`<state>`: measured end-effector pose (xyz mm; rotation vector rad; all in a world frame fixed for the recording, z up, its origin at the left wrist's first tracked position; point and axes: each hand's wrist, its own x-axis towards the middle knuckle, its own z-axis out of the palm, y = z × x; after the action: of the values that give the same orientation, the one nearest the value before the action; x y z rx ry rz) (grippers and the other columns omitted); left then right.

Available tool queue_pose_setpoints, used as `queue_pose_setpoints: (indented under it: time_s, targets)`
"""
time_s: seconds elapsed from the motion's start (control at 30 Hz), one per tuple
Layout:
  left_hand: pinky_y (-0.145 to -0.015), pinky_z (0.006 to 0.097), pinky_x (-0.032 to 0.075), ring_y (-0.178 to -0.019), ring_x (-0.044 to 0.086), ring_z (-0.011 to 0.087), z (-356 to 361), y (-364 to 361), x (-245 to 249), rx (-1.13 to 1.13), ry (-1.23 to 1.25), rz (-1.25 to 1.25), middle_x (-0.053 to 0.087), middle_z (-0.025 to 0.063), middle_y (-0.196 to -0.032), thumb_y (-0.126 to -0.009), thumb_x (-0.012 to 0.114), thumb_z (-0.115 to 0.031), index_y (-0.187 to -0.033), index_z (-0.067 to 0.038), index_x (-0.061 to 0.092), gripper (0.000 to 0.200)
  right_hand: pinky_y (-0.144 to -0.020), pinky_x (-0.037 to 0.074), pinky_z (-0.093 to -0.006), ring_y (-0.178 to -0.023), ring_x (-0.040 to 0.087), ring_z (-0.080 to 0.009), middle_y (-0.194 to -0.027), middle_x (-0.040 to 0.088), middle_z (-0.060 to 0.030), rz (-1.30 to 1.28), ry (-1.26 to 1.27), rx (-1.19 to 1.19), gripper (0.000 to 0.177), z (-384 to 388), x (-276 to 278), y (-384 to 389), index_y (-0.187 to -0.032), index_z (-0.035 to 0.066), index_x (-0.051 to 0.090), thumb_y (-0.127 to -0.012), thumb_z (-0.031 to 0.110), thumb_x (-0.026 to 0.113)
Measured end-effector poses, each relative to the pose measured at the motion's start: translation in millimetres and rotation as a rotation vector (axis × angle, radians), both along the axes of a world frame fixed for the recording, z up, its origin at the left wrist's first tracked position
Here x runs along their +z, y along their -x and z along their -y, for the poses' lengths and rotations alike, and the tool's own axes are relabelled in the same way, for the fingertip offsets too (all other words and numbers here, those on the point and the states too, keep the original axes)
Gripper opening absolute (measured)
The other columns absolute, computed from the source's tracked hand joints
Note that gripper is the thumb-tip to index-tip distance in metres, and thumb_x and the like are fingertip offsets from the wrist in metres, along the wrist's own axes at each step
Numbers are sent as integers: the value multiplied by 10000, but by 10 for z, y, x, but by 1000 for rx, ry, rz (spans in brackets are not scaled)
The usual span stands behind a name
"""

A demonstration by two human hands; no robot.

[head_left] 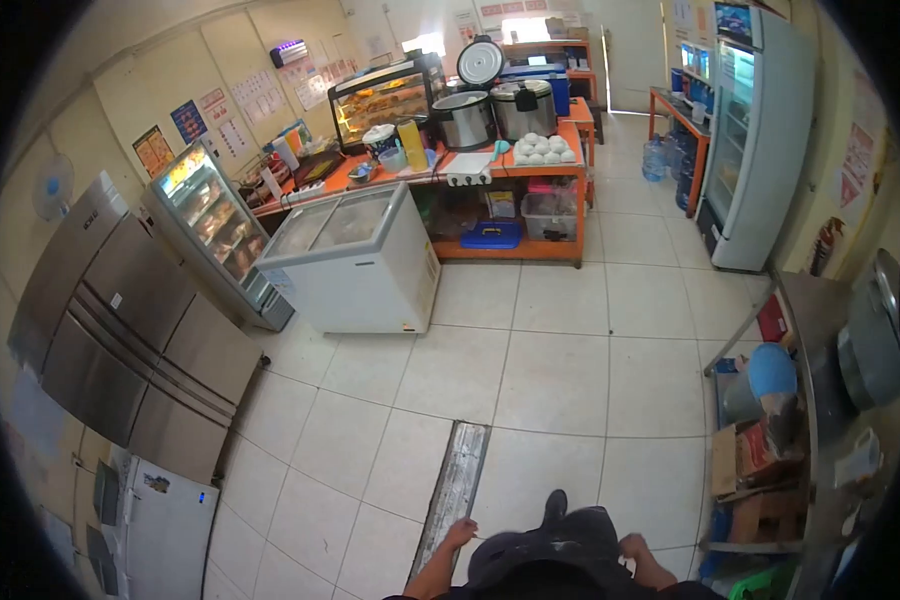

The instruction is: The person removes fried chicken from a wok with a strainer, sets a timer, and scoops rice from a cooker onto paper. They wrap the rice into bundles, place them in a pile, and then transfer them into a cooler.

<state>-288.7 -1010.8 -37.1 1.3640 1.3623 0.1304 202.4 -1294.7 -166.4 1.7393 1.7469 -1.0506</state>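
Low in the view, my left hand [459,533] hangs beside my dark clothing, over the tiled floor near a metal drain strip [455,480]. Its fingers are curled, and anything inside them is too small to make out. My right hand [633,547] is on the other side of my body, with its fingers bent inward; whether it holds something cannot be seen. One dark shoe [556,505] shows between the hands. Neither hand touches any furniture.
A white chest freezer [380,286] stands ahead on the left, before an orange counter [560,248] with cookers. Steel fridges [160,330] line the left. A metal rack [812,330] stands at the right; a glass-door fridge [760,150] is farther back.
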Motion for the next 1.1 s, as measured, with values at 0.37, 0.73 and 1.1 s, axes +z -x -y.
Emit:
queue_pose_setpoints:
  time_s: [0.37,0.73,1.1]
  targets:
    - [-887,439,553,-1053,705,343,-1971,-886,-453,-56,-23,-232,745,191,-1076,-905,668,-454,-1044,-54,753,432,-669,606,-351,-755,718,-232,-875,710,-162,-591,-477,-1023,200,-5839,1412,-1305,-1003,-68,628,-955,121,584]
    - [-880,460,565,-986,718,309,-6189,-1190,-455,-10,94,-178,730,160,-1049,-961,644,-352,-1136,12,667,405,-573,569,-347,-704,737,-283,-824,721,-196,-511,-242,-1166,210,-8205,967,-1666,-932,-58,672,-906,131,582]
    - [-809,357,564,-873,724,206,-10306,-2871,131,493,219,263,725,81,-1004,-998,598,-218,-1088,-25,672,225,-751,562,-439,-815,728,-338,-857,725,-228,-293,-524,-469,348,-12101,670,-2403,-893,6,746,-911,284,538]
